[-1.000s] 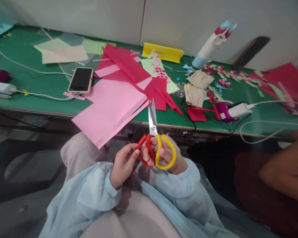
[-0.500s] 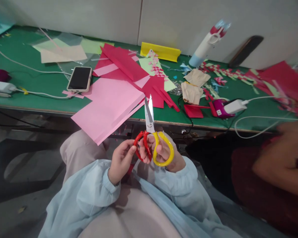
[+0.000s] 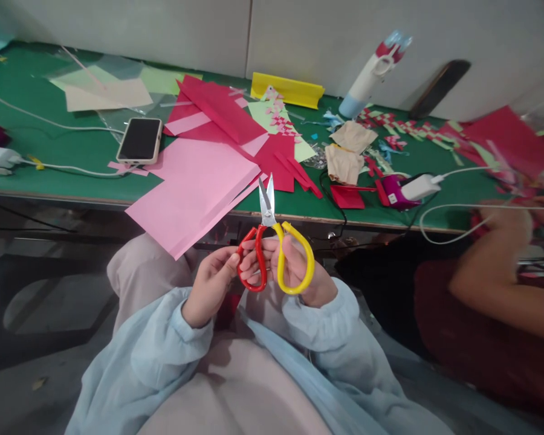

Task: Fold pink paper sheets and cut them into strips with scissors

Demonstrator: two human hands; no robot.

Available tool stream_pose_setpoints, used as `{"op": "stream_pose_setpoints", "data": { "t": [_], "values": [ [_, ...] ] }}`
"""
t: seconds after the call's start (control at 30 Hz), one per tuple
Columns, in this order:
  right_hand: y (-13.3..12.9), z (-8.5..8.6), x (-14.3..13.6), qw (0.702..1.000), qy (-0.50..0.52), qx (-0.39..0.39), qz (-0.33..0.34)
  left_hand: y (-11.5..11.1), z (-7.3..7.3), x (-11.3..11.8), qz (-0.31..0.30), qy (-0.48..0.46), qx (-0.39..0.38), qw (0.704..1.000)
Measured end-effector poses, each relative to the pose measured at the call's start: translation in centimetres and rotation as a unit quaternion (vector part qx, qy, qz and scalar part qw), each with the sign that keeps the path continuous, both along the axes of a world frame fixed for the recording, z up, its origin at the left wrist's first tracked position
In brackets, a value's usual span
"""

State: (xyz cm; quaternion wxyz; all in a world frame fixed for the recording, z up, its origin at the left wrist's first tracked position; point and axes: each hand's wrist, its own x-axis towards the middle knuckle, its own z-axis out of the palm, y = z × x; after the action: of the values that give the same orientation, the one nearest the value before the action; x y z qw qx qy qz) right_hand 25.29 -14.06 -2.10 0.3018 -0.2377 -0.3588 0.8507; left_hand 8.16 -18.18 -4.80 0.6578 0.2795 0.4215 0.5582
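In front of my lap I hold a pair of scissors with one red and one yellow handle, blades pointing up and slightly parted. My left hand pinches the outer side of the red handle between thumb and fingers. The thumb of my right hand passes through the yellow handle, and its fingers curl through the red one. Just beyond the blades, a pink paper sheet overhangs the table's front edge. Dark red paper sheets lie behind it, with thin red strips beside them.
A phone lies left on the green table. Further right are a yellow holder, a white bottle, beige cloth pieces, woven paper strips and a white charger. Another person's arm reaches in at the right.
The scissors' handles have spread wider apart, and my left hand has shifted slightly left with the red handle. The other person's arm has moved toward the table. The view has shifted a little.
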Motion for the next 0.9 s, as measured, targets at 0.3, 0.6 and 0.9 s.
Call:
{"op": "stream_pose_setpoints", "data": {
  "t": [0.3,0.6,0.9],
  "values": [
    [0.2,0.9,-0.1,1.000,0.013,-0.006,0.013,-0.3,1.5,0.1,-0.001,-0.019,0.000,1.000],
    [-0.1,-0.8,0.1,0.998,0.064,0.017,-0.003,-1.3,3.4,0.4,0.025,0.108,0.070,0.991],
    [-0.4,-1.0,-0.3,0.998,0.038,0.039,-0.028,-2.0,4.8,0.8,0.020,0.143,0.100,0.984]
  ]
}}
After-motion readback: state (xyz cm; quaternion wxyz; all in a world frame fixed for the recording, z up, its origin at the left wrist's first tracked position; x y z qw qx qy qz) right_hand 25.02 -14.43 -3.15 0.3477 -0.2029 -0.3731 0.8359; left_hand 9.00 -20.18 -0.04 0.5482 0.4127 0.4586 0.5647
